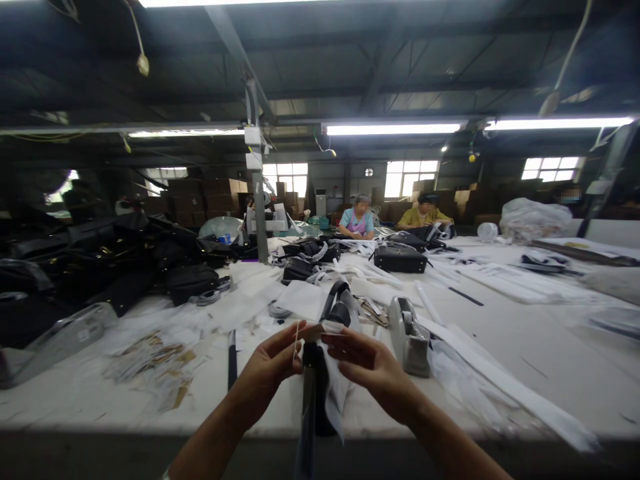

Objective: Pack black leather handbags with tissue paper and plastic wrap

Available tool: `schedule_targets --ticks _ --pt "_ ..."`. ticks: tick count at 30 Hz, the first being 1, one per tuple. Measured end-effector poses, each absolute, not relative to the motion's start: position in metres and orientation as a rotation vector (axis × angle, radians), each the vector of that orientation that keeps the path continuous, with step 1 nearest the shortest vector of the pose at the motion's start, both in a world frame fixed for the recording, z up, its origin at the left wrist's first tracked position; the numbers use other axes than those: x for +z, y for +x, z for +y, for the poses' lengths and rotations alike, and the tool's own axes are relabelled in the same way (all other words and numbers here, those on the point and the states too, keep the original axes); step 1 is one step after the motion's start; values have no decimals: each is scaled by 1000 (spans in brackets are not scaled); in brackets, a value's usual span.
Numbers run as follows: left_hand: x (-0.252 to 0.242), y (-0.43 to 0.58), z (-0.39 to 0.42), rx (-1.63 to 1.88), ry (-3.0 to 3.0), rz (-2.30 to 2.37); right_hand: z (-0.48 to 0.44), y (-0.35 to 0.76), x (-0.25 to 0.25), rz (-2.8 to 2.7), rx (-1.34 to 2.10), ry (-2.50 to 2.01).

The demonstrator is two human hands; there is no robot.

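My left hand point(277, 360) is closed, its fingertips pinching one end of a small brown card point(314, 331). A thin white cord point(296, 340) runs over those fingers. My right hand point(373, 363) is closed on the card's other end, where something white shows at the fingertips. Just below and behind the hands stands a black bag point(310, 400), seen edge-on, its curved handle point(336, 293) rising beyond the card. White wrapping paper point(337, 393) hangs along the bag's right side. The hands hide part of the bag and card.
A tape dispenser point(410, 340) stands right of my right hand. Brown cards and clear plastic point(160, 357) lie scattered at left, near piled black bags point(110, 260). Another black bag point(400, 259) sits farther back. Two people point(357, 217) work across the white table point(540, 347).
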State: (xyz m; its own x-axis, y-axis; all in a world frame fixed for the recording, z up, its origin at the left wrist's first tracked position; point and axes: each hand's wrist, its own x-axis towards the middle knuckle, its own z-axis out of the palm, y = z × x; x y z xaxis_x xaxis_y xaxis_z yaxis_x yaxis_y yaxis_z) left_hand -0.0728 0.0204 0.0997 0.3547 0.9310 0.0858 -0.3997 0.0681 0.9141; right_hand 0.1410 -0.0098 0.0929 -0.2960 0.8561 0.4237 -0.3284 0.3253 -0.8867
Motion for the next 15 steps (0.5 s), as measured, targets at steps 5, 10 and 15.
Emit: schedule_targets --ticks 5,10,15 --pt "103 -65 14 1124 1288 668 -5 123 102 -1599 655 -694" --pt "106 -60 8 1202 1506 739 -6 115 108 -1633 344 -755" --pt "103 -63 10 1308 1483 847 1 115 104 -1420 406 -829"
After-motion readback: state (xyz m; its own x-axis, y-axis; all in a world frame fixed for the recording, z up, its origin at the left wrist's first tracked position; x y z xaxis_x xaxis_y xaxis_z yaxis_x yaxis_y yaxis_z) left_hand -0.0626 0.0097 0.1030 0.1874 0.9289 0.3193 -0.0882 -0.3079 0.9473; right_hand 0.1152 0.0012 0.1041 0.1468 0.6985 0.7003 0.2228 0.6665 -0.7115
